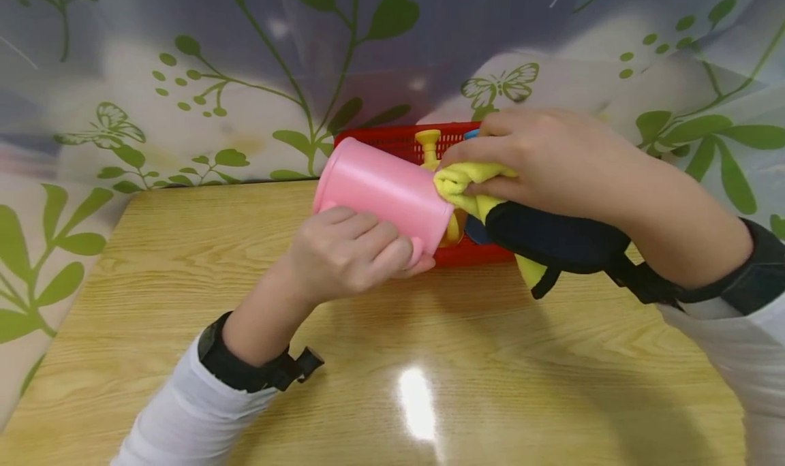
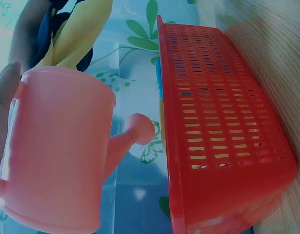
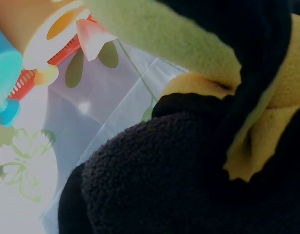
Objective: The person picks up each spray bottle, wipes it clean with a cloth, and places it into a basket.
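Observation:
A pink watering can (image 1: 386, 193) is tilted on its side above a red basket. My left hand (image 1: 349, 255) grips its handle from the near side. The can's spout with a round head (image 2: 140, 127) shows in the left wrist view, pointing toward the basket. My right hand (image 1: 546, 159) pinches a bunched yellow and black cloth (image 1: 469, 180) against the can's right end. The cloth's dark side hangs below that hand and fills much of the right wrist view. Cloth and hand hide what lies at that end of the can.
The slotted red basket (image 2: 228, 180) stands on the wooden table (image 1: 380, 357) against a leaf-patterned covering (image 1: 245, 57). Inside it are a yellow watering can (image 1: 428, 142) and a blue one (image 3: 6, 61), partly hidden by the pink can and my right hand.

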Motion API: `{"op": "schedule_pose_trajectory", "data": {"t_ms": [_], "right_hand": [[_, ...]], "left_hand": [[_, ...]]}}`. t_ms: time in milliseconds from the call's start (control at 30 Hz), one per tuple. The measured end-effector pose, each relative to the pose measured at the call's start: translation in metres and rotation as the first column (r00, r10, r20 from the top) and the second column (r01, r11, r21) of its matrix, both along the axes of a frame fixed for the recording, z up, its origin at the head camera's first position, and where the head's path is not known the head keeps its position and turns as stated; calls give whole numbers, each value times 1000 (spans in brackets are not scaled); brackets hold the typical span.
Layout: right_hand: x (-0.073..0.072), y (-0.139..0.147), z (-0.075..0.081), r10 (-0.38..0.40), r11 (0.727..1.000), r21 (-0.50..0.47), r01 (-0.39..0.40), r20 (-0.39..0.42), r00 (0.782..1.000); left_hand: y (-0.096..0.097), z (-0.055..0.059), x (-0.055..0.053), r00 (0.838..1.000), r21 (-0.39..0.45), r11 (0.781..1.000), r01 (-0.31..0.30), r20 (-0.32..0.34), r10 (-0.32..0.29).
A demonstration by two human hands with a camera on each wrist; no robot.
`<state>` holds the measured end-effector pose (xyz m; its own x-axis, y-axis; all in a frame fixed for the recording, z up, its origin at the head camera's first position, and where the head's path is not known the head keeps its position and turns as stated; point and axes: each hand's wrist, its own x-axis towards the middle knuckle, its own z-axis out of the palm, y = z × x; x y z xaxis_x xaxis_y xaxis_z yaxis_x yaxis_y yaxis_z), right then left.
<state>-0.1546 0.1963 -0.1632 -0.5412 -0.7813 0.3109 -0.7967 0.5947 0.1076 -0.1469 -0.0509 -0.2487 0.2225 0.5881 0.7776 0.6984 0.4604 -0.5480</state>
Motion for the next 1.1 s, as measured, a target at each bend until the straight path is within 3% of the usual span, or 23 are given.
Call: {"op": "schedule_pose_trajectory", "data": {"t_ms": [167,400,700,900,1100], "right_hand": [[-1,-10,5,-60,997,54,58,45,997],[-11,-29,12,-22,997,72,19,35,999],[-25,-67,28,-76,986,153,62,88,993],[-34,-85,42,-147,976,183,114,175,974],[-37,-90,43,-209,965,207,160,243,947]], "left_hand": [[1,0,0,1000,-14,1000,9,6,-9],[4,2,2,999,-28,1000,-14,-29,13],[15,1,6,998,-13,1000,4,-64,-5],[18,2,10,998,-8,1000,24,-62,-25],[20,2,11,998,-20,999,44,-52,-45]]}}
